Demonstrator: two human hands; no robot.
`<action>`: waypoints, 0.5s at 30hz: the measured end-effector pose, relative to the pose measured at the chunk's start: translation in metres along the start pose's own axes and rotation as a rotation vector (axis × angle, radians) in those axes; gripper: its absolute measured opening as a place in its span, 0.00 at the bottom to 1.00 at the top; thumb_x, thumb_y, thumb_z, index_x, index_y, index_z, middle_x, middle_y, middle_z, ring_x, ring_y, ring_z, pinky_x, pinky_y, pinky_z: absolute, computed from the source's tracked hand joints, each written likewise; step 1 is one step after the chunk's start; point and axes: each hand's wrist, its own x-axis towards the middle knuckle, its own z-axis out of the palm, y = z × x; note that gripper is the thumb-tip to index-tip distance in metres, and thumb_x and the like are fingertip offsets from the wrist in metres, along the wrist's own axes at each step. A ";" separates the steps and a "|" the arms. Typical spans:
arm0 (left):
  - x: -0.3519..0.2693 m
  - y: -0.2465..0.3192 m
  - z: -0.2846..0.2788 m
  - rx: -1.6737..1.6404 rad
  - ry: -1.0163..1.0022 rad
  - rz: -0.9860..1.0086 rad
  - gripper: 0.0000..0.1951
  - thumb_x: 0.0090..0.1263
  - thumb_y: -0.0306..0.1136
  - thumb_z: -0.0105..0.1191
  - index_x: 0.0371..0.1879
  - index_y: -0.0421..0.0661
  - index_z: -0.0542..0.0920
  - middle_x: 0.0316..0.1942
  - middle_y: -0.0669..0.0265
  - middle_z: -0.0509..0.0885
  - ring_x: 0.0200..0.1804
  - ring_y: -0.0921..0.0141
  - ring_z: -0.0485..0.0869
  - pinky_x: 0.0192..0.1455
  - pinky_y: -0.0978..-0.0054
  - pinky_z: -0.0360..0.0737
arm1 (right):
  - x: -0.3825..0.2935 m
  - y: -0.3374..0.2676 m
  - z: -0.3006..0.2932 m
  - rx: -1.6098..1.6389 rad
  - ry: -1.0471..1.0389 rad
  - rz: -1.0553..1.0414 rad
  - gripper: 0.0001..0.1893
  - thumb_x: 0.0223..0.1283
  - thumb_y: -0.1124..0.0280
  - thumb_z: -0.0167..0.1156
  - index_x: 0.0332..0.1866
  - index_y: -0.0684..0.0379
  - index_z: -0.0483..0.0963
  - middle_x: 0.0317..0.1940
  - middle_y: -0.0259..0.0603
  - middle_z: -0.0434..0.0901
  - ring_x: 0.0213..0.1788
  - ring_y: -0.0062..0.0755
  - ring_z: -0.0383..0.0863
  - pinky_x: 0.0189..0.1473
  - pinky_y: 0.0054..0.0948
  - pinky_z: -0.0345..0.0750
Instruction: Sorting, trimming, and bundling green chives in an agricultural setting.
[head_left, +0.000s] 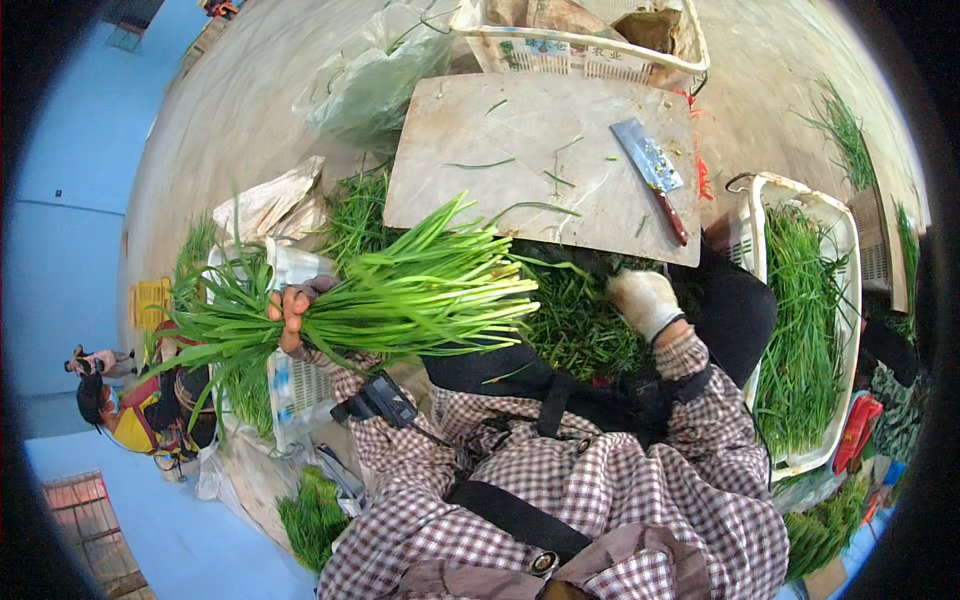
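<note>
My left hand (291, 309) is closed around a large bunch of green leafy stalks (420, 300), which look like garlic chives. Their pale cut ends point right and the loose leaf tips hang to the left. My right hand (646, 301), in a white work glove, is above a heap of green trimmings (585, 322) between my knees. Its fingers are blurred and curled, and I cannot tell whether they pinch a leaf. A single bent leaf stretches from the bunch toward that glove. Beyond, a cleaver (651, 169) with a wooden handle lies on a worn board (525, 157) among leaf scraps.
White plastic crates of chives stand at my right (849, 315) and left (300, 270). Another crate (577, 34) sits behind the board, beside a clear plastic bag (375, 82). A seated person (139, 420) is at far left, near a yellow crate (148, 302).
</note>
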 end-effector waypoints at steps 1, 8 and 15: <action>0.001 0.003 -0.002 0.002 0.002 0.001 0.11 0.58 0.23 0.50 0.39 0.50 0.69 0.31 0.73 0.74 0.46 0.69 0.76 0.62 0.54 0.63 | -0.010 -0.002 -0.014 0.011 0.028 -0.069 0.07 0.50 0.70 0.56 0.36 0.52 0.78 0.31 0.41 0.78 0.31 0.43 0.79 0.33 0.38 0.75; 0.001 -0.012 -0.002 -0.135 -0.135 -0.202 0.13 0.57 0.18 0.47 0.39 0.46 0.68 0.33 0.67 0.72 0.50 0.65 0.73 0.62 0.54 0.64 | 0.002 -0.110 -0.112 0.304 0.622 -0.626 0.16 0.48 0.64 0.59 0.45 0.50 0.74 0.40 0.35 0.78 0.39 0.33 0.79 0.34 0.30 0.76; -0.008 -0.009 0.000 -0.082 -0.167 -0.218 0.13 0.58 0.19 0.48 0.40 0.46 0.69 0.34 0.67 0.73 0.53 0.65 0.73 0.66 0.50 0.59 | -0.003 -0.095 -0.064 0.318 0.506 -0.749 0.11 0.44 0.67 0.54 0.36 0.52 0.75 0.31 0.36 0.75 0.35 0.35 0.77 0.37 0.32 0.75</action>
